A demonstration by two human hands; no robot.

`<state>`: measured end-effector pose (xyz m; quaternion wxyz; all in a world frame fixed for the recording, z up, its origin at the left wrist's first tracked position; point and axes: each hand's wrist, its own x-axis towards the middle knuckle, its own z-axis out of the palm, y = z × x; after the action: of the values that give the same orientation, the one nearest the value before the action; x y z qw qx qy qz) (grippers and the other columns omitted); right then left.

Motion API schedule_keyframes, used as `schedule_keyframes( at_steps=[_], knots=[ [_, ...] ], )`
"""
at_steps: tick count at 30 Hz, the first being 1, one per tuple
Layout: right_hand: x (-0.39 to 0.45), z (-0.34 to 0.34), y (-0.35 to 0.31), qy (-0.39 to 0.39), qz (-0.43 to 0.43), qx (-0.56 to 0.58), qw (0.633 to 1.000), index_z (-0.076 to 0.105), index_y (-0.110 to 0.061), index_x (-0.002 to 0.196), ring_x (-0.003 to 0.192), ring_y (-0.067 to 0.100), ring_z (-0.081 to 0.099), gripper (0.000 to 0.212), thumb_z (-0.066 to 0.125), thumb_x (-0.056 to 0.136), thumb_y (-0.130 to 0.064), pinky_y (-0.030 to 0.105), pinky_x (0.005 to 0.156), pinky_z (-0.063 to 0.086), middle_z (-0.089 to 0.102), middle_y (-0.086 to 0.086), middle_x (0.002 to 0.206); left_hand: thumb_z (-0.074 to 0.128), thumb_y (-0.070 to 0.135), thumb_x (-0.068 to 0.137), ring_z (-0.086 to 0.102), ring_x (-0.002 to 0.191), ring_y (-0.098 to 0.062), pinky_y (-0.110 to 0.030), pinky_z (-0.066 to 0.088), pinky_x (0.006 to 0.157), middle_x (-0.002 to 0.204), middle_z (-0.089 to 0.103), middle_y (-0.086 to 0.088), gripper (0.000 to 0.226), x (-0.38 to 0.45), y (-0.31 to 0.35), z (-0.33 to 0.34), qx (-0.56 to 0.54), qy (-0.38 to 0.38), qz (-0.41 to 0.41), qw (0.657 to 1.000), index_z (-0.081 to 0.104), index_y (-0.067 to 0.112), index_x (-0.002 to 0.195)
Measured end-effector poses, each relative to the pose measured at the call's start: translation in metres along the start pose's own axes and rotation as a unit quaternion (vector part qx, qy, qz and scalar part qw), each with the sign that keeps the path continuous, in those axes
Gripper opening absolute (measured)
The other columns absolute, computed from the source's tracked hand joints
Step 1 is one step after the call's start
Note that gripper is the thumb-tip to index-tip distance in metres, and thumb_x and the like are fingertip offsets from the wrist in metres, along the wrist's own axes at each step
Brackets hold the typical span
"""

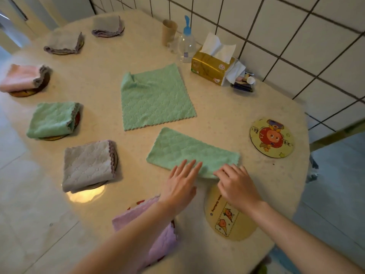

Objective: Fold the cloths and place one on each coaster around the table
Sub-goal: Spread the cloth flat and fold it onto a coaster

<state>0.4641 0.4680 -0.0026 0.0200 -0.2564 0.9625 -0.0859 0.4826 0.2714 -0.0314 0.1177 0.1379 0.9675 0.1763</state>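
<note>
A green cloth [189, 151], folded in half into a long strip, lies near the front of the table. My left hand [180, 184] rests flat on its near edge with fingers spread. My right hand [237, 184] pinches the strip's near right edge. A second green cloth [156, 97] lies unfolded in the middle. Two bare coasters show: one [271, 138] at the right, one [227, 220] partly under my right wrist. Folded cloths sit on coasters along the left: lilac [158, 240], grey [87, 165], green [50, 120], pink [21, 78], and two more grey [63, 43], [107, 25].
Against the tiled wall stand a gold tissue box [212, 69], a clear bottle with a blue cap [186, 43], a brown cup [168, 32] and a small pile of items [244, 83]. The table edge [305, 155] runs close on the right, with floor beyond.
</note>
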Motion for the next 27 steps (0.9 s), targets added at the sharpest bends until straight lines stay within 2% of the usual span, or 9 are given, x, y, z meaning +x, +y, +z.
schedule_keyframes(
  at_steps=[4,7,10,13,15,17,22,25,27],
  knots=[
    [-0.039,-0.006,-0.037,0.016,0.0,0.098,0.995,0.066,-0.016,0.093,0.076,0.017,0.061,0.02,0.054,0.077,-0.016,0.032,0.069,0.052,0.065,-0.002,0.083,0.055,0.026,0.088,0.025,0.142,-0.024,-0.04,0.024,0.115,0.158,0.018,0.0,0.073,-0.009,0.014,0.013,-0.023,-0.035,0.075,0.996,0.018,0.028,0.151],
    [-0.055,-0.011,-0.047,-0.016,-0.015,0.213,0.977,0.064,-0.017,0.091,0.071,0.009,0.056,0.016,0.049,0.089,-0.022,0.025,0.065,0.049,0.061,-0.006,0.081,0.048,0.03,0.094,0.02,0.145,-0.021,-0.041,0.019,0.117,0.158,0.021,0.003,0.056,-0.028,-0.005,0.013,0.048,-0.091,0.162,0.981,0.03,0.028,0.148],
    [-0.053,-0.003,-0.028,-0.027,-0.021,0.209,0.977,0.064,-0.014,0.109,0.09,0.009,0.062,0.024,0.052,0.089,-0.008,0.023,0.079,0.052,0.066,-0.002,0.101,0.05,0.027,0.093,0.02,0.145,-0.018,-0.042,0.018,0.118,0.156,0.025,0.005,0.057,-0.047,-0.03,0.002,0.102,-0.118,0.235,0.959,0.031,0.03,0.147],
    [-0.048,0.015,-0.014,-0.083,-0.059,0.144,0.984,0.053,-0.012,0.13,0.121,0.014,0.053,0.062,0.053,0.075,0.017,0.03,0.103,0.043,0.058,0.003,0.13,0.057,0.032,0.084,0.048,0.129,-0.02,-0.036,0.045,0.102,0.145,0.046,0.002,0.049,-0.061,-0.042,-0.006,0.15,-0.076,0.276,0.946,0.053,0.03,0.133],
    [-0.047,0.019,-0.016,-0.124,-0.093,0.131,0.979,0.041,-0.014,0.141,0.135,0.012,0.037,0.078,0.047,0.073,0.023,0.025,0.115,0.024,0.043,0.0,0.145,0.052,0.033,0.083,0.059,0.114,-0.017,-0.029,0.053,0.087,0.133,0.057,0.003,0.038,-0.066,-0.045,-0.011,0.136,-0.047,0.266,0.953,0.064,0.029,0.119],
    [-0.045,0.018,-0.017,-0.152,-0.12,0.114,0.974,0.032,-0.017,0.145,0.139,0.013,0.029,0.082,0.044,0.075,0.024,0.021,0.114,0.015,0.033,-0.002,0.15,0.047,0.034,0.083,0.063,0.105,-0.013,-0.024,0.055,0.081,0.122,0.063,0.006,0.036,-0.07,-0.046,-0.016,0.112,-0.039,0.252,0.96,0.068,0.029,0.113],
    [-0.036,0.027,-0.011,-0.165,-0.161,0.078,0.97,0.039,-0.023,0.14,0.13,0.012,0.04,0.073,0.055,0.078,0.013,0.023,0.11,0.027,0.042,-0.005,0.142,0.065,0.034,0.08,0.063,0.108,-0.01,-0.021,0.047,0.092,0.121,0.066,0.009,0.037,-0.073,-0.051,-0.013,0.051,-0.047,0.19,0.979,0.067,0.029,0.117],
    [-0.021,0.021,-0.014,-0.208,-0.07,0.183,0.958,0.048,-0.032,0.131,0.118,-0.002,0.043,0.051,0.059,0.087,-0.011,0.019,0.105,0.035,0.047,-0.019,0.128,0.056,0.029,0.082,0.055,0.121,-0.011,-0.024,0.04,0.103,0.133,0.058,0.007,0.045,-0.073,-0.047,-0.015,-0.022,-0.073,0.118,0.99,0.061,0.027,0.126],
    [-0.008,0.014,-0.015,-0.237,0.033,0.305,0.922,0.054,-0.035,0.123,0.113,-0.005,0.05,0.04,0.063,0.087,-0.023,0.018,0.101,0.04,0.054,-0.022,0.12,0.049,0.027,0.082,0.059,0.113,-0.01,-0.023,0.044,0.098,0.125,0.064,0.007,0.042,-0.07,-0.042,-0.02,-0.082,-0.08,0.054,0.992,0.064,0.028,0.122]
  ],
)
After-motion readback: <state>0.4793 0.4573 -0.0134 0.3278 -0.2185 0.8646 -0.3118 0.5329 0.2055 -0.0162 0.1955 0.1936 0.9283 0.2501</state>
